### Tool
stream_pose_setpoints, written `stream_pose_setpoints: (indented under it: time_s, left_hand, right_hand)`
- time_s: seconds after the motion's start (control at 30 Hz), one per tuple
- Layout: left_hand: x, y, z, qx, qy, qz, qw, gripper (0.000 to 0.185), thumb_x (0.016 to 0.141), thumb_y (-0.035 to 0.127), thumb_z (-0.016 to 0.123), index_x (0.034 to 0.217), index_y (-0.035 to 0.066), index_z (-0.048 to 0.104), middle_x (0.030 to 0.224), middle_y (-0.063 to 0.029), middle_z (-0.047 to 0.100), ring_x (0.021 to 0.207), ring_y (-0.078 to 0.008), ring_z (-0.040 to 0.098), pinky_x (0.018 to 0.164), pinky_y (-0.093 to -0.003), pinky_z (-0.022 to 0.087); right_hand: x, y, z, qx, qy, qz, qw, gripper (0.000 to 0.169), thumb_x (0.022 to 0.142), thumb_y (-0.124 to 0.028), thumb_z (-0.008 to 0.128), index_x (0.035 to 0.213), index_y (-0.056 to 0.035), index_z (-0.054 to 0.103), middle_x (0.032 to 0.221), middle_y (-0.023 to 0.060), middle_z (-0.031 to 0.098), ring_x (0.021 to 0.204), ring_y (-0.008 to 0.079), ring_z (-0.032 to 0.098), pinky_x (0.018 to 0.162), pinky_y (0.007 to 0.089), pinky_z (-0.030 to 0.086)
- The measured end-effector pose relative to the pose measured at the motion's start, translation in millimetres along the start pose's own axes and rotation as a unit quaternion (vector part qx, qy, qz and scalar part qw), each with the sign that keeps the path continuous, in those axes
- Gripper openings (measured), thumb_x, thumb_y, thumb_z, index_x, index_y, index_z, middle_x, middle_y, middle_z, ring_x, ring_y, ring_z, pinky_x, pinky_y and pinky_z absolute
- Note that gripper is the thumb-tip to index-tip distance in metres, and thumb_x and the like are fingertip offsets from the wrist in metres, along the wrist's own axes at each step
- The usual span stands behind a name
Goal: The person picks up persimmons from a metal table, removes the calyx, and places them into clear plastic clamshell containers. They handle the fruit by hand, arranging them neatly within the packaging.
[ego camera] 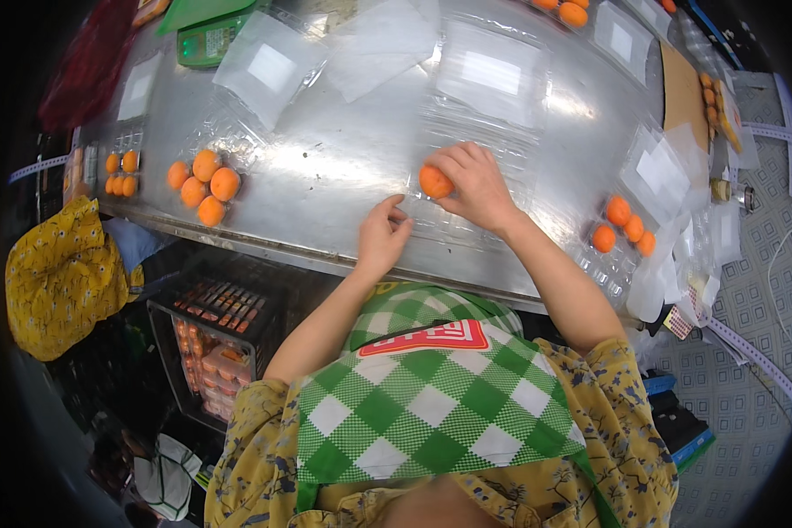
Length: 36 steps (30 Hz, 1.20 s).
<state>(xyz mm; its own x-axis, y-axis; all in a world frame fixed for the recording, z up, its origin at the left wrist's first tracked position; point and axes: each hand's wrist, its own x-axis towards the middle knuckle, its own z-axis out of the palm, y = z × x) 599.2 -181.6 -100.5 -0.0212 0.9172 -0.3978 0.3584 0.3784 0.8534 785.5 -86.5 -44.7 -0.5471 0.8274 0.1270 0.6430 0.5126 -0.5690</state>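
My right hand point(473, 185) holds an orange citrus fruit point(436, 181) at the near left corner of a clear plastic tray point(435, 221). My left hand point(384, 232) is just left of that tray, fingers apart and slightly curled, holding nothing. Behind the right hand, clear plastic trays point(482, 119) lie with a white sheet bearing a label point(492, 71) on them. Several orange fruits point(205, 188) sit grouped in a clear tray at the left. More fruits point(624, 221) sit in a clear tray at the right.
The metal table point(343, 152) has its near edge in front of me. A green scale point(208, 43) stands at the back left. A black crate point(218, 350) of packed fruit is below the table at the left. Cardboard point(684, 96) lies at the right. Another person point(165, 472) is at the lower left.
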Motion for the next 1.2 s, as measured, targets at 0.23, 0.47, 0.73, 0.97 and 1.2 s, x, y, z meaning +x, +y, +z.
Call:
stream_pose_setpoints:
  time_s: [0.23,0.47,0.73,0.97,1.2]
  left_hand:
    - [5.4,6.2,-2.2,-0.036,-0.029,-0.031,0.998,0.036,0.082,0.004,0.061,0.118,0.000,0.056,0.071,-0.0037,0.060,0.059,-0.0107,0.059,0.058,-0.0255,0.048]
    - [3.1,7.5,-3.1,-0.022,-0.015,-0.003,1.000,0.032,0.081,0.002,0.059,0.114,0.003,0.056,0.066,-0.0084,0.059,0.059,-0.0163,0.064,0.059,-0.0306,0.051]
    - [3.0,-3.4,-2.4,-0.028,-0.005,-0.004,1.000,0.029,0.084,0.002,0.056,0.113,0.000,0.055,0.068,-0.0095,0.062,0.062,-0.0174,0.065,0.061,-0.0306,0.051]
    - [1.4,-2.3,-15.8,-0.072,0.016,-0.009,0.997,0.025,0.087,0.002,0.052,0.112,0.000,0.055,0.069,-0.0053,0.056,0.066,-0.0159,0.065,0.062,-0.0306,0.052]
    - [25.4,-19.8,-45.0,-0.132,0.057,-0.035,0.989,0.028,0.088,0.003,0.050,0.115,-0.003,0.054,0.075,-0.0050,0.058,0.069,-0.0158,0.066,0.058,-0.0259,0.051]
  right_hand:
    - [5.0,-0.1,5.6,-0.006,-0.013,0.010,1.000,0.046,0.061,-0.009,0.075,0.104,-0.0125,0.060,0.107,0.0039,0.057,0.105,0.0251,0.050,0.090,0.0394,0.038]
    - [13.2,-12.1,4.6,-0.041,-0.074,0.010,0.996,0.050,0.060,-0.002,0.070,0.108,-0.0114,0.059,0.108,0.0070,0.055,0.107,0.0277,0.049,0.091,0.0408,0.038]
    - [19.5,-23.8,6.2,-0.045,-0.098,-0.001,0.994,0.054,0.061,0.004,0.065,0.113,-0.0098,0.059,0.113,0.0085,0.055,0.108,0.0301,0.049,0.091,0.0406,0.039]
    - [-1.4,-13.4,-12.6,0.008,0.003,0.018,1.000,0.060,0.066,0.000,0.067,0.123,-0.0052,0.051,0.124,0.0154,0.051,0.114,0.0348,0.047,0.098,0.0431,0.038]
    - [-73.1,28.4,-8.6,0.064,0.104,0.249,0.961,0.063,0.074,-0.012,0.067,0.130,-0.0004,0.041,0.129,0.0216,0.046,0.119,0.0381,0.043,0.102,0.0440,0.036]
